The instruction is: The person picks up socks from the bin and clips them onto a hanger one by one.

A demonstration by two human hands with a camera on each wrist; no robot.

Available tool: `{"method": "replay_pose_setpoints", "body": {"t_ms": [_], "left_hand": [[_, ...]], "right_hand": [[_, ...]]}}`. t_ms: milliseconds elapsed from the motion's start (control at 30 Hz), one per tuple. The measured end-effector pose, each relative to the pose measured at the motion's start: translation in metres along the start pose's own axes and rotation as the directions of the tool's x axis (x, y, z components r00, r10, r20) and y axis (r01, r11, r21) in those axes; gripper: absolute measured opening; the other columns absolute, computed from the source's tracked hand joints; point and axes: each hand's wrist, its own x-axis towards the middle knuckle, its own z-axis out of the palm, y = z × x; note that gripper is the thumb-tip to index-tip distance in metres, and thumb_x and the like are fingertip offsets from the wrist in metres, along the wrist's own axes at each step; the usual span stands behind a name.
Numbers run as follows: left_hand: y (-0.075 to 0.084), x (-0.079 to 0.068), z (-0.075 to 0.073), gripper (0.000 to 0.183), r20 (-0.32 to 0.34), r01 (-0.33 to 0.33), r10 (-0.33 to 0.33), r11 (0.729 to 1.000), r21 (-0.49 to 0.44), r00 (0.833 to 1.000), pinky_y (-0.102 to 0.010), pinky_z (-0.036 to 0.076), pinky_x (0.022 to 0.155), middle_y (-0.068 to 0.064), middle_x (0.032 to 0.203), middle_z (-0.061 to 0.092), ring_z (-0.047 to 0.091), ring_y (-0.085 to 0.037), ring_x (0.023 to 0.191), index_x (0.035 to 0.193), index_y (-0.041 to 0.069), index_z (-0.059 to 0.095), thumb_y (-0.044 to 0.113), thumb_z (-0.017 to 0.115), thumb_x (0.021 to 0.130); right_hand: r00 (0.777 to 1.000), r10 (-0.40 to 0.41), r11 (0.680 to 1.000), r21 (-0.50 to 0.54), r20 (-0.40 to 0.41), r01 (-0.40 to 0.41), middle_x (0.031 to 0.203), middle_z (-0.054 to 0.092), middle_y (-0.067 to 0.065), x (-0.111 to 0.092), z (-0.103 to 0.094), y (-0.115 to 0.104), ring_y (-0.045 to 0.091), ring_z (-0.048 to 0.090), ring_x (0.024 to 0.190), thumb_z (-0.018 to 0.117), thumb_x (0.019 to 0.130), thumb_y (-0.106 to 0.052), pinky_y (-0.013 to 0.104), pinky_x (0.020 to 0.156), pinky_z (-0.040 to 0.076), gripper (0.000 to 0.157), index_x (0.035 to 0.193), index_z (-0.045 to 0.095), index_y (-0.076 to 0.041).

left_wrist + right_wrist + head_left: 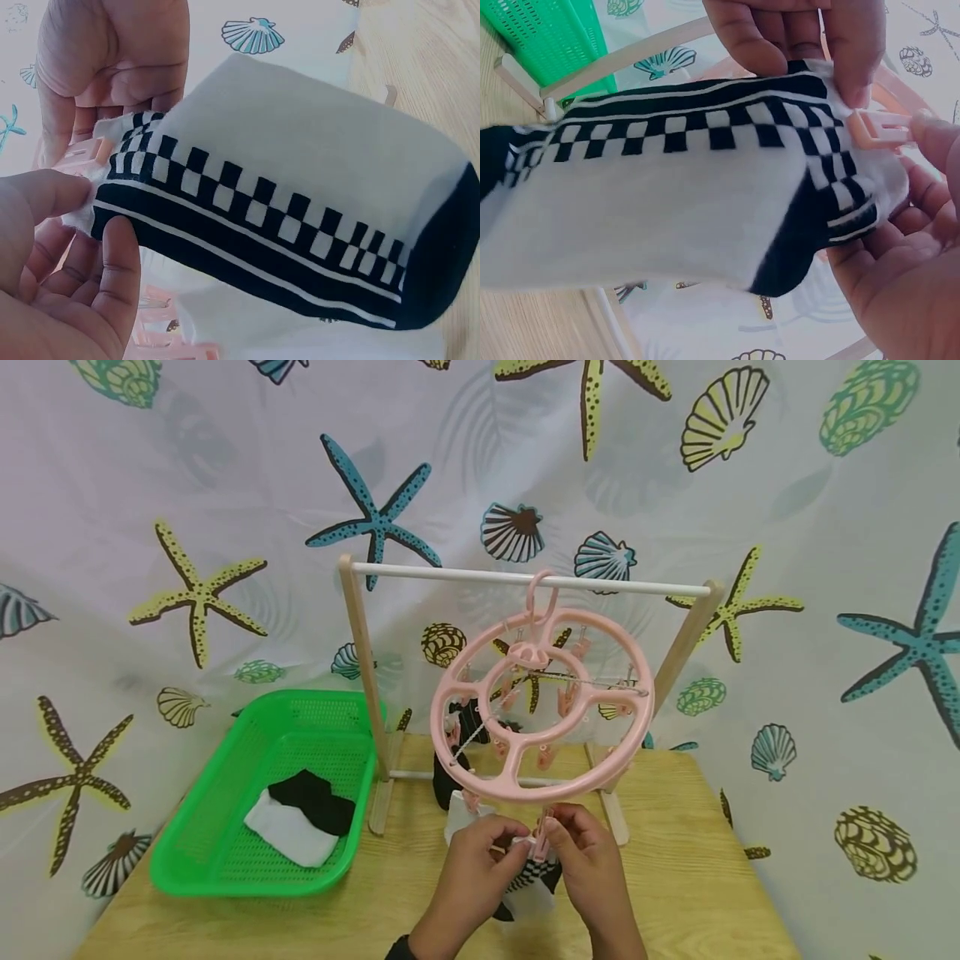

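A white sock [300, 142] with a black-and-white checker band and black toe hangs between my two hands, below the front of a round pink clip hanger [510, 789]. My left hand [480, 870] pinches the sock's cuff between thumb and fingers. With thumb and fingers, my right hand [588, 858] grips a pink clothespin [881, 129] placed at the cuff. The right wrist view has the clothespin's end overlapping the cuff edge; how firmly it bites cannot be told. In the left wrist view the right hand [112, 60] appears beyond the cuff.
The hanger hooks over a white rod [450, 574] on a wooden stand [362, 660]. Black socks [447, 777] and a white one [459, 814] hang on its left side. At left, a green basket [180, 868] holds a black sock [311, 802] and a white sock [288, 831].
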Motion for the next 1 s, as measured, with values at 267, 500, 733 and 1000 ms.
{"method": "replay_pose_setpoints", "body": {"t_ms": [267,500,733,1000], "left_hand": [[0.004,-0.004,-0.011,0.008,-0.026,-0.027,0.03,0.996,0.086,0.999,-0.028,0.055,0.07,0.004,0.098,0.066,0.065,-0.015,0.091,0.099,0.015,0.072,0.014,0.073,0.091],[0.016,-0.017,-0.039,0.032,0.142,0.0,-0.053,0.935,0.354,0.988,-0.044,0.052,0.086,0.001,0.117,0.061,0.06,-0.022,0.109,0.117,0.013,0.07,0.03,0.074,0.091],[0.026,-0.02,-0.05,0.032,0.088,-0.115,0.083,0.872,0.476,0.993,-0.043,0.051,0.089,-0.003,0.12,0.061,0.057,-0.022,0.114,0.115,0.013,0.071,0.027,0.078,0.087],[0.036,0.007,-0.052,0.034,0.009,-0.371,0.447,0.731,0.572,0.894,-0.045,0.049,0.093,-0.004,0.126,0.059,0.051,-0.025,0.12,0.113,0.017,0.072,0.024,0.083,0.082]], "right_hand": [[1.0,-0.006,1.0,-0.009,0.001,0.006,0.098,0.064,0.018,0.0,0.002,0.002,0.014,0.062,0.081,0.061,0.099,-0.008,0.026,0.07,0.053,0.02,0.112,0.065,0.006],[1.0,-0.016,1.0,0.0,0.004,0.016,0.098,0.064,0.016,-0.001,0.002,0.002,0.015,0.062,0.081,0.061,0.099,-0.01,0.026,0.069,0.053,0.02,0.112,0.065,0.005],[1.0,-0.017,1.0,-0.003,0.003,0.017,0.096,0.064,0.01,-0.001,0.003,0.002,0.015,0.063,0.081,0.062,0.099,-0.011,0.027,0.07,0.054,0.02,0.111,0.065,0.005],[1.0,0.018,1.0,0.024,0.021,-0.019,0.096,0.064,0.014,-0.001,0.006,0.002,0.014,0.062,0.079,0.062,0.099,-0.01,0.026,0.069,0.054,0.021,0.112,0.064,0.007]]}}
